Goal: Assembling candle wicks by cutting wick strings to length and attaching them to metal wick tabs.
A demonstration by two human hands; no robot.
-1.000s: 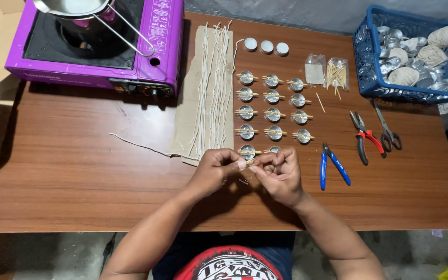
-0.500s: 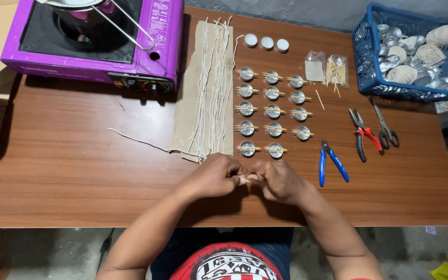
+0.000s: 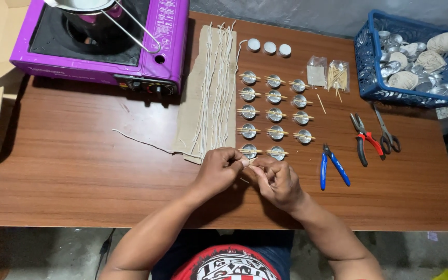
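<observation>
My left hand [image 3: 221, 168] and my right hand [image 3: 280, 181] meet just above the wooden table [image 3: 79, 176], near its front edge. Their fingertips pinch one small pale wick piece [image 3: 247, 163] between them. Just beyond the fingers stand rows of small metal cups [image 3: 275, 114], each with thin sticks laid across its top. The nearest two cups [image 3: 263, 152] are almost touching my knuckles. A short pale scrap [image 3: 245, 180] lies on the table under my hands.
Long white wicks lie on a cardboard strip [image 3: 213, 93] at left of the cups. A purple stove [image 3: 99, 46] with a pan is back left. Blue pliers [image 3: 333, 166], red pliers [image 3: 364, 140], scissors [image 3: 387, 135], stick bags [image 3: 338, 75] and a blue basket [image 3: 369, 78] are at right.
Both hands stayed together on the small piece. They dipped slightly toward me, then came back up close to the nearest cups.
</observation>
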